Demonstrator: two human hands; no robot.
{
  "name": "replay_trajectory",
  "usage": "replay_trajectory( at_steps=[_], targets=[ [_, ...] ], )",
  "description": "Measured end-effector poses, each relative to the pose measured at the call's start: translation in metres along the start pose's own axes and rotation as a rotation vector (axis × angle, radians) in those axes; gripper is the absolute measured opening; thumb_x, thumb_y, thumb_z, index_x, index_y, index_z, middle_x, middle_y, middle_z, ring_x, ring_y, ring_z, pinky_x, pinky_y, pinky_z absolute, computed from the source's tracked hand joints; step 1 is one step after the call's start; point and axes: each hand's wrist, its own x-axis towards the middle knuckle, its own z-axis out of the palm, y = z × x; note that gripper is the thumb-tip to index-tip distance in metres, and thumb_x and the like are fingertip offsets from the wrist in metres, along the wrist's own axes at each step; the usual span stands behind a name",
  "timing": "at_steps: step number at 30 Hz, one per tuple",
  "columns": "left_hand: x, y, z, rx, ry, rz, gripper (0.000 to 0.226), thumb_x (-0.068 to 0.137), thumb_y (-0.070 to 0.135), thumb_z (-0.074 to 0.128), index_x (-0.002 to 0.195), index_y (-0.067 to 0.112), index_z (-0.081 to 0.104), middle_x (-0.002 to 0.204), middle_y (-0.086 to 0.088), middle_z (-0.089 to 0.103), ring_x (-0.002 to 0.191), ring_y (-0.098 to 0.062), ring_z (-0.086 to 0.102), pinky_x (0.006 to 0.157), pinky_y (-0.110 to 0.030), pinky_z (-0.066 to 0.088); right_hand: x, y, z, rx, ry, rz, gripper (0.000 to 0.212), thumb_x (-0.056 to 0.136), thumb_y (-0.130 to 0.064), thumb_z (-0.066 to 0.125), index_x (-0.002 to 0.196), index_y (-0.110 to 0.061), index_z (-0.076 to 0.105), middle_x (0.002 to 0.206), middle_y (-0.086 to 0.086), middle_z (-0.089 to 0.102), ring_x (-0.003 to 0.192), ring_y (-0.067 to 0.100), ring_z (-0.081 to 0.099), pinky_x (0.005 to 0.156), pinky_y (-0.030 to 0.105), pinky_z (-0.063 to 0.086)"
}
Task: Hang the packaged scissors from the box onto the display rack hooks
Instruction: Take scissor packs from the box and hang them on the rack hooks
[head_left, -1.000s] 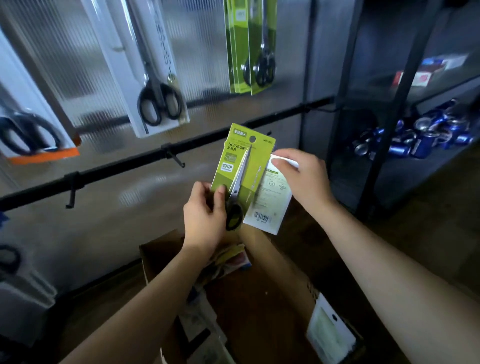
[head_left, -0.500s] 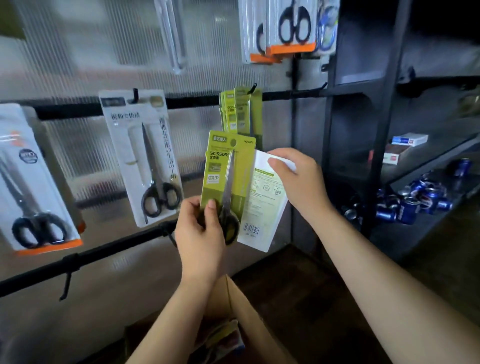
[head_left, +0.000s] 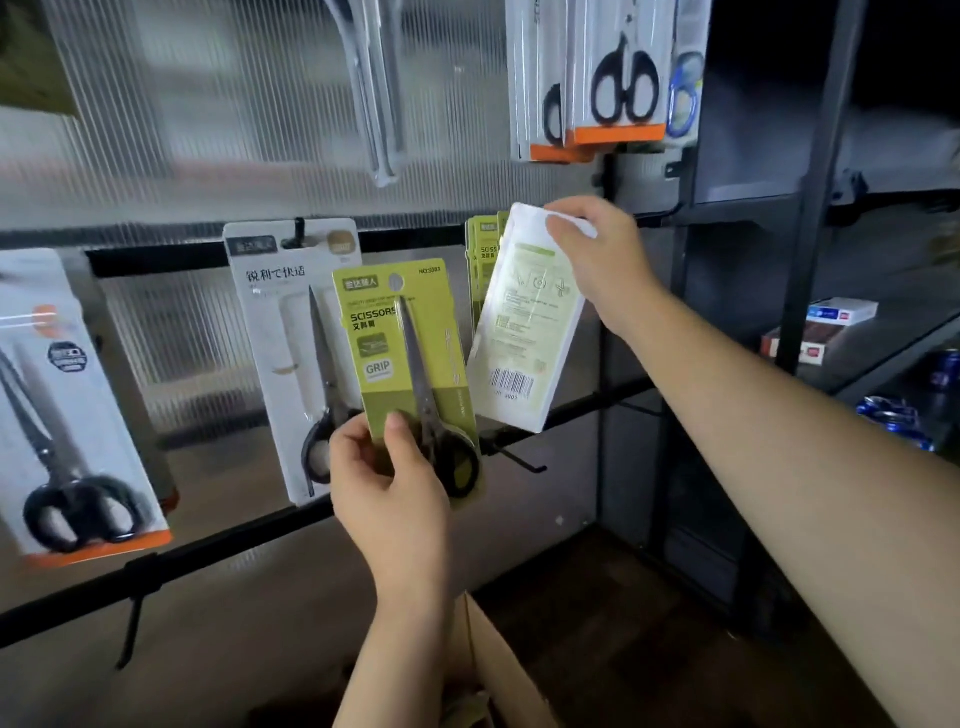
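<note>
Two packaged scissors are in my hands, one in each. My left hand (head_left: 387, 491) pinches the lower corner of the green scissors pack (head_left: 410, 374), thumb pressed on the front just beside the black handles, the other fingers (head_left: 347, 448) curled round behind its left edge. That pack stands nearly upright, printed face toward me, its hang hole well above my thumb.

My right hand (head_left: 605, 260) holds the second pack (head_left: 524, 332) by its top corner, fingers (head_left: 563, 224) curled over the white edge and pinching it. I see its back, with a barcode low down, and it hangs tilted below those fingers. Its top sits just in front of the green packs already hanging (head_left: 485, 244) on the upper rail (head_left: 426, 240), to the left of my right fingers; I cannot tell whether it touches the hook.

Left of my left fingers hangs a white scissors pack (head_left: 280, 332) on its hook (head_left: 300, 228), partly behind the green one. Below my right hand, a bare hook (head_left: 519, 460) sticks out from the lower rail (head_left: 587, 405). Beneath my left wrist, the edge of the cardboard box (head_left: 498, 660) shows.
</note>
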Motion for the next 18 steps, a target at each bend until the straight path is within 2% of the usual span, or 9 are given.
replay_trajectory(
  at_steps=[3, 7, 9, 12, 16, 18],
  targets=[
    [0.003, -0.002, 0.001, 0.0, -0.009, -0.018, 0.007, 0.096, 0.018, 0.051, 0.093, 0.014, 0.056, 0.076, 0.009, 0.058, 0.061, 0.008, 0.052, 0.059, -0.005, 0.04, 0.013, 0.002, 0.006, -0.038, -0.01, -0.004, 0.015, 0.094, -0.015, 0.051, 0.102, -0.019, 0.063, 0.098, -0.009, 0.058, 0.086, 0.009, 0.053, 0.067, 0.019, 0.043],
    [0.004, -0.008, 0.001, 0.008, -0.029, -0.031, 0.011, 0.095, 0.019, 0.052, 0.086, 0.024, 0.054, 0.081, 0.008, 0.061, 0.069, 0.006, 0.056, 0.062, -0.005, 0.041, 0.024, 0.003, 0.01, -0.014, 0.021, -0.009, 0.013, 0.094, -0.015, 0.05, 0.096, -0.023, 0.06, 0.089, -0.014, 0.057, 0.078, 0.001, 0.051, 0.061, 0.011, 0.041],
    [0.003, -0.011, 0.003, 0.014, -0.035, -0.031, 0.012, 0.095, 0.019, 0.052, 0.085, 0.025, 0.054, 0.08, 0.007, 0.061, 0.068, 0.004, 0.056, 0.062, -0.006, 0.041, 0.028, 0.003, 0.008, 0.0, 0.028, 0.009, 0.012, 0.094, -0.016, 0.051, 0.095, -0.024, 0.06, 0.088, -0.016, 0.056, 0.081, 0.004, 0.052, 0.065, 0.015, 0.043],
    [0.0, -0.013, 0.006, 0.025, -0.043, -0.024, 0.014, 0.095, 0.016, 0.053, 0.083, 0.024, 0.053, 0.076, 0.008, 0.06, 0.063, 0.006, 0.054, 0.06, -0.006, 0.041, 0.031, 0.004, 0.008, 0.04, 0.0, 0.045, 0.007, 0.093, -0.019, 0.055, 0.093, -0.023, 0.061, 0.09, -0.008, 0.059, 0.088, 0.014, 0.057, 0.069, 0.025, 0.046],
    [-0.004, -0.013, 0.009, 0.031, -0.058, -0.022, 0.013, 0.095, 0.017, 0.053, 0.083, 0.023, 0.054, 0.074, 0.009, 0.06, 0.063, 0.005, 0.054, 0.059, -0.006, 0.041, 0.028, 0.008, 0.009, 0.072, -0.032, 0.038, 0.008, 0.087, -0.017, 0.064, 0.088, -0.025, 0.064, 0.091, -0.008, 0.062, 0.093, 0.018, 0.061, 0.075, 0.028, 0.05],
    [-0.003, -0.013, 0.01, 0.031, -0.051, -0.017, 0.013, 0.094, 0.018, 0.053, 0.083, 0.025, 0.054, 0.076, 0.008, 0.061, 0.064, 0.004, 0.054, 0.061, -0.006, 0.041, 0.024, 0.009, 0.006, 0.073, -0.021, -0.003, 0.011, 0.084, -0.015, 0.067, 0.092, -0.022, 0.065, 0.091, -0.011, 0.061, 0.092, 0.011, 0.061, 0.079, 0.023, 0.05]
  ],
)
